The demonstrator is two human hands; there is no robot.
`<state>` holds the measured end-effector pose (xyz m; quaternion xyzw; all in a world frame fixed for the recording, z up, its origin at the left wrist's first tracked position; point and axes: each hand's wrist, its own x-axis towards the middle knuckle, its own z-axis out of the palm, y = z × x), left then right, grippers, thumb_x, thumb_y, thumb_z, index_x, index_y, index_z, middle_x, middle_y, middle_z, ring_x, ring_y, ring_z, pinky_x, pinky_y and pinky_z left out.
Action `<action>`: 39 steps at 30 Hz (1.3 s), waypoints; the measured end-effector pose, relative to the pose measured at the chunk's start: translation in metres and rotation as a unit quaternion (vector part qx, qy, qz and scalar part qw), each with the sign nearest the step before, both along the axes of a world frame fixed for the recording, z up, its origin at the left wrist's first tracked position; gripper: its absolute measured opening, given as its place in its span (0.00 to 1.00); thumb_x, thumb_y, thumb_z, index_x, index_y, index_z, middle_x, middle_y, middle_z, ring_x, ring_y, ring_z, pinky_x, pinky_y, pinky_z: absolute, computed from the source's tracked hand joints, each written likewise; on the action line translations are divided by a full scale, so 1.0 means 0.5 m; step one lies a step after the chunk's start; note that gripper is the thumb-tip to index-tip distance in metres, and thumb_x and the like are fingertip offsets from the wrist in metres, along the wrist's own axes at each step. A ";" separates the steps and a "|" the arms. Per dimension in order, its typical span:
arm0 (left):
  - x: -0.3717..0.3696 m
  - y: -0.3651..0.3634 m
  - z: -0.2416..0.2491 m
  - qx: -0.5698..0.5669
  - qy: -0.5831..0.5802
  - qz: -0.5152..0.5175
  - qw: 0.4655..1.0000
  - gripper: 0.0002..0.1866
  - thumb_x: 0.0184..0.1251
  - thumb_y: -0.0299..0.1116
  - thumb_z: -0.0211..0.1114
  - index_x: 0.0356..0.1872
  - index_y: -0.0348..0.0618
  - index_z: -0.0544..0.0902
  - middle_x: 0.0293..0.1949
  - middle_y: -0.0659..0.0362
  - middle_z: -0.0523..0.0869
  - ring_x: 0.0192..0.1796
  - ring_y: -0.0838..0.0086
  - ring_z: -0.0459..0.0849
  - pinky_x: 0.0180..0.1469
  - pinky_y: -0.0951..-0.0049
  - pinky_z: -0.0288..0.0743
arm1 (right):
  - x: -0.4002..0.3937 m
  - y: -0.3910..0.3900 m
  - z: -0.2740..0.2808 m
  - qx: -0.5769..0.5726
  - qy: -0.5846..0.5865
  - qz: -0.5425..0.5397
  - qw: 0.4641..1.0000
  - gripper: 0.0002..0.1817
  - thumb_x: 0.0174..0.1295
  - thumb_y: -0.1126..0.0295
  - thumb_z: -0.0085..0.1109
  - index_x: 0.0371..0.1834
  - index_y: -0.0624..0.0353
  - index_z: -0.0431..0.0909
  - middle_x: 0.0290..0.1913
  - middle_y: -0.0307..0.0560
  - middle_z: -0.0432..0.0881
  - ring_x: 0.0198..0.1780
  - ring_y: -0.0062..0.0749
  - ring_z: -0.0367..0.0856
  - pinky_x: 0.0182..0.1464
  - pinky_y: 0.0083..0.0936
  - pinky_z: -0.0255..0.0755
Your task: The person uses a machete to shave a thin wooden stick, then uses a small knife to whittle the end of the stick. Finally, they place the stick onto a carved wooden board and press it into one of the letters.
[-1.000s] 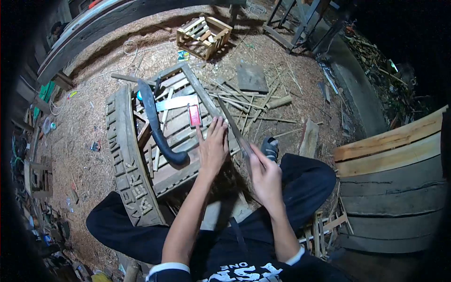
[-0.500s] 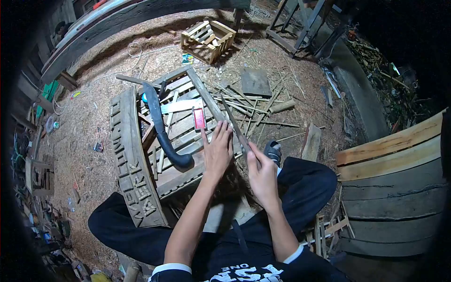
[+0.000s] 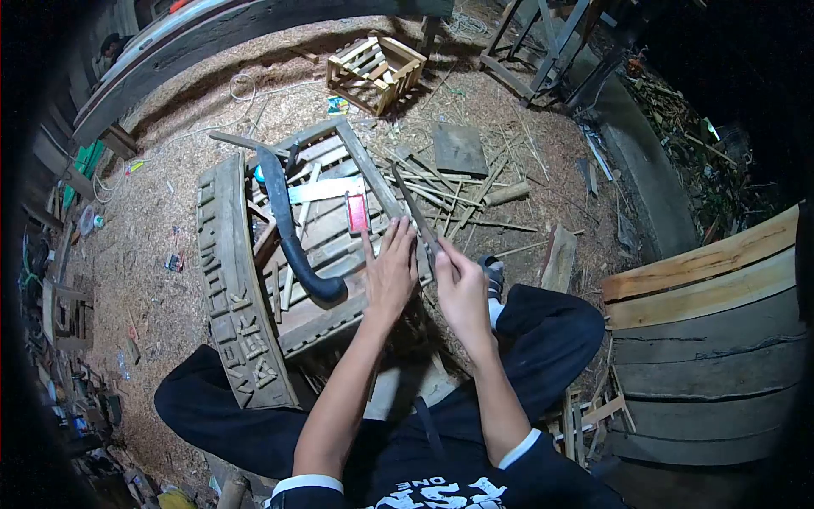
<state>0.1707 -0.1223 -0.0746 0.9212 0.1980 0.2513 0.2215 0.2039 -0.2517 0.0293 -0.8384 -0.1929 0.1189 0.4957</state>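
Note:
My left hand lies spread on the near right part of a slatted wooden frame, fingertips close to a small pale piece at its edge. My right hand is wrapped round the near end of a long dark blade-like tool, which slants up and left beside my left fingertips. A red-topped box rests on the slats above my left hand. Left of it lie a saw with a black handle and a bright metal strip. A carved board runs along the frame's left side.
Thin sticks and a flat grey board lie on the shavings-covered ground. A slatted crate stands farther off. Planks lean at the right, and a long beam crosses the top. A person's head shows partly at the upper left.
My right hand and the tool have moved slightly left and toward me. My left hand has stayed in about the same place on the frame.

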 end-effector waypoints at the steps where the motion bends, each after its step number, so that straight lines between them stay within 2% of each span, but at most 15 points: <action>1: -0.001 0.000 0.003 -0.005 -0.007 -0.002 1.000 0.20 0.75 0.29 0.59 0.66 0.42 0.81 0.76 0.56 0.75 0.80 0.63 0.69 0.83 0.38 0.44 | -0.007 -0.008 -0.002 0.022 -0.014 0.003 1.000 0.23 0.79 0.64 0.54 0.65 0.73 0.79 0.52 0.64 0.89 0.52 0.31 0.87 0.56 0.30 0.78; 2: -0.003 -0.004 0.000 -0.006 -0.008 0.000 1.000 0.20 0.75 0.29 0.59 0.66 0.42 0.81 0.76 0.56 0.75 0.80 0.63 0.69 0.83 0.38 0.44 | -0.021 -0.025 -0.006 0.040 -0.025 0.005 0.999 0.23 0.79 0.64 0.56 0.65 0.74 0.79 0.49 0.58 0.91 0.48 0.22 0.85 0.54 0.26 0.78; 8: -0.003 -0.001 0.003 0.007 0.000 -0.009 1.000 0.21 0.74 0.29 0.60 0.66 0.41 0.80 0.76 0.54 0.75 0.80 0.63 0.68 0.84 0.40 0.42 | 0.006 0.001 0.004 0.018 -0.003 -0.008 1.000 0.23 0.79 0.64 0.56 0.65 0.74 0.79 0.45 0.58 0.91 0.44 0.21 0.84 0.49 0.25 0.78; 10: -0.002 -0.005 0.000 0.000 -0.008 -0.006 1.000 0.21 0.74 0.29 0.61 0.66 0.41 0.80 0.76 0.55 0.75 0.80 0.63 0.68 0.84 0.40 0.41 | -0.011 -0.021 0.040 -0.017 0.007 0.004 1.000 0.22 0.79 0.64 0.53 0.63 0.72 0.81 0.52 0.71 0.88 0.54 0.48 0.91 0.57 0.35 0.79; 11: 0.003 -0.004 0.002 0.002 -0.007 -0.007 1.000 0.21 0.73 0.29 0.61 0.65 0.42 0.81 0.76 0.55 0.75 0.80 0.63 0.68 0.84 0.40 0.41 | -0.027 -0.043 0.043 0.005 -0.013 0.011 1.000 0.22 0.79 0.64 0.53 0.63 0.72 0.81 0.53 0.71 0.87 0.54 0.49 0.91 0.57 0.35 0.79; 12: -0.002 -0.005 -0.001 0.002 0.000 -0.009 1.000 0.21 0.73 0.30 0.61 0.65 0.42 0.81 0.76 0.55 0.75 0.80 0.63 0.68 0.84 0.40 0.40 | -0.019 -0.031 0.029 0.003 -0.011 0.018 1.000 0.22 0.79 0.64 0.53 0.63 0.72 0.81 0.53 0.71 0.87 0.54 0.49 0.91 0.57 0.35 0.79; 14: -0.007 -0.008 -0.005 0.013 0.006 -0.017 1.000 0.20 0.73 0.30 0.61 0.64 0.44 0.81 0.75 0.56 0.76 0.80 0.63 0.68 0.84 0.39 0.40 | 0.005 -0.010 -0.023 0.004 -0.043 -0.001 0.999 0.22 0.79 0.65 0.56 0.65 0.74 0.79 0.47 0.57 0.91 0.43 0.21 0.84 0.50 0.25 0.79; 20: 0.000 -0.005 -0.008 0.000 -0.001 -0.005 1.000 0.22 0.69 0.30 0.63 0.64 0.44 0.82 0.75 0.57 0.76 0.81 0.66 0.67 0.85 0.38 0.37 | -0.024 -0.039 -0.001 0.039 -0.022 0.001 0.999 0.23 0.80 0.65 0.54 0.66 0.74 0.79 0.52 0.61 0.90 0.48 0.24 0.85 0.54 0.27 0.78; 22: -0.003 -0.005 -0.015 0.010 -0.002 -0.011 1.000 0.21 0.70 0.31 0.63 0.63 0.43 0.83 0.75 0.57 0.77 0.80 0.66 0.68 0.85 0.37 0.37 | -0.014 -0.014 -0.004 0.041 -0.024 -0.006 0.999 0.22 0.79 0.64 0.53 0.66 0.72 0.79 0.52 0.70 0.88 0.55 0.35 0.89 0.56 0.33 0.79; 28: 0.000 -0.007 -0.006 0.004 -0.004 -0.005 1.000 0.19 0.73 0.32 0.61 0.63 0.44 0.82 0.74 0.57 0.77 0.80 0.66 0.68 0.85 0.37 0.38 | -0.036 -0.054 0.009 0.036 0.053 0.001 0.998 0.24 0.81 0.65 0.50 0.68 0.74 0.76 0.54 0.65 0.89 0.53 0.30 0.88 0.56 0.29 0.79; 29: -0.003 -0.006 -0.008 0.008 0.010 -0.007 1.000 0.19 0.72 0.31 0.62 0.63 0.45 0.83 0.75 0.57 0.76 0.81 0.66 0.67 0.85 0.37 0.38 | -0.028 -0.049 -0.023 0.028 0.000 0.000 1.000 0.24 0.81 0.64 0.51 0.68 0.75 0.77 0.53 0.65 0.89 0.49 0.29 0.88 0.53 0.29 0.80; 32: -0.005 -0.007 -0.004 0.011 0.003 -0.004 1.000 0.20 0.69 0.31 0.63 0.62 0.45 0.83 0.76 0.58 0.75 0.81 0.66 0.66 0.85 0.37 0.37 | 0.027 0.029 -0.033 0.075 0.038 0.005 0.996 0.24 0.80 0.64 0.53 0.67 0.76 0.77 0.56 0.69 0.87 0.53 0.38 0.89 0.58 0.33 0.79; 36: -0.003 -0.006 0.005 0.010 -0.009 -0.002 1.000 0.19 0.73 0.31 0.62 0.63 0.43 0.82 0.73 0.56 0.78 0.79 0.63 0.70 0.84 0.38 0.41 | -0.027 -0.044 -0.022 0.030 0.039 -0.015 0.999 0.23 0.79 0.64 0.53 0.66 0.74 0.78 0.54 0.67 0.89 0.52 0.38 0.89 0.57 0.32 0.78; 37: -0.004 -0.006 0.002 0.009 -0.003 -0.003 1.000 0.19 0.73 0.30 0.62 0.62 0.43 0.82 0.73 0.56 0.79 0.79 0.64 0.71 0.84 0.39 0.41 | -0.027 -0.036 -0.018 0.026 -0.049 -0.007 0.998 0.23 0.79 0.64 0.54 0.65 0.73 0.79 0.54 0.65 0.89 0.52 0.38 0.89 0.57 0.31 0.78; 39: -0.002 -0.002 -0.004 0.007 -0.013 0.001 1.000 0.18 0.73 0.30 0.62 0.62 0.43 0.83 0.73 0.56 0.79 0.79 0.64 0.71 0.84 0.38 0.41 | 0.011 -0.022 0.005 0.029 0.022 -0.008 0.999 0.23 0.79 0.63 0.54 0.65 0.73 0.80 0.54 0.65 0.89 0.53 0.38 0.89 0.58 0.31 0.78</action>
